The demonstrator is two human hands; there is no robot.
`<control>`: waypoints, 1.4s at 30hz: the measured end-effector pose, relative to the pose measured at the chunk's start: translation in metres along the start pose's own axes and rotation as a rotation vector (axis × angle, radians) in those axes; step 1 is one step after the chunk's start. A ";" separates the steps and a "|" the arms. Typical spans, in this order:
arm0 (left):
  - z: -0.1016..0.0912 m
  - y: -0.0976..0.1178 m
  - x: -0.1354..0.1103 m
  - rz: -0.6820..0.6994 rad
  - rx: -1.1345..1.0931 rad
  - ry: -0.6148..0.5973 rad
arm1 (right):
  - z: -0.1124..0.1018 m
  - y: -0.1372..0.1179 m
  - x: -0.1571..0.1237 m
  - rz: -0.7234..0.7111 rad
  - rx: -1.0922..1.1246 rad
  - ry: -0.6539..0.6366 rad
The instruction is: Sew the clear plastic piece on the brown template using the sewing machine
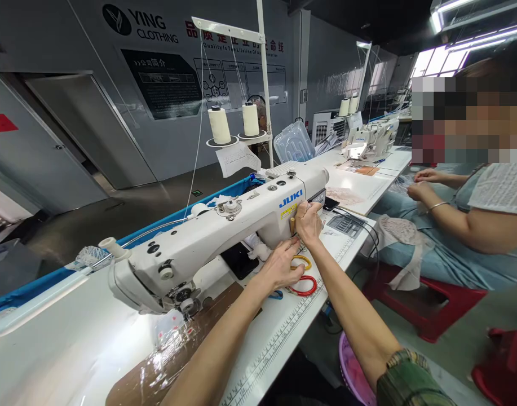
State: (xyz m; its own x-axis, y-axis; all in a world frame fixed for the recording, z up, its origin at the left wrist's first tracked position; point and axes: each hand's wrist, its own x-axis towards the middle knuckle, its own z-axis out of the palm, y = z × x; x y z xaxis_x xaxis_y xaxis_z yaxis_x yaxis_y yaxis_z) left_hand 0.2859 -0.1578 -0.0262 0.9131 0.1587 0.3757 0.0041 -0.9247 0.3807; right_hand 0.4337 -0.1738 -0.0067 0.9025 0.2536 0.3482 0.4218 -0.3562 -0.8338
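My right hand [309, 224] is against the upright part of a white JUKI sewing machine [258, 206], just below the blue lettering. Its fingers are curled, and what they hold, if anything, is hidden. Beside and below it, my left hand [282, 265] reaches to the foot of the machine with fingers stretched forward and thumb apart. Close to that hand lie a yellow handle loop [308, 264], a red handle loop [309, 286] and a blue loop [276, 295], seemingly of scissors or snips. A small tan peg-like piece [292, 226] shows beside my right fingers.
A black phone-like slab [240, 260] and crumpled white cloth [260, 248] lie under the machine arm. Thread cones [219, 125] stand behind. At right, a co-worker sits on a red stool [427, 304], handling fabric. A purple basket [347, 361] is below the table edge.
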 end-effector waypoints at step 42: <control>-0.162 -0.104 -0.225 -0.961 0.400 0.017 | -0.076 -0.054 -0.226 -1.166 0.715 -1.442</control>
State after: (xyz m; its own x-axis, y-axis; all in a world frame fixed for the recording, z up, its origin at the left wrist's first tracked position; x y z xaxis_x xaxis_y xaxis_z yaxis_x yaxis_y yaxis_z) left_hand 0.0136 -0.0416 -0.0131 0.4474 0.8911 0.0757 0.8645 -0.4526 0.2188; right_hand 0.2140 -0.2804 -0.0081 -0.6141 0.5951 0.5184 0.2132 0.7575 -0.6170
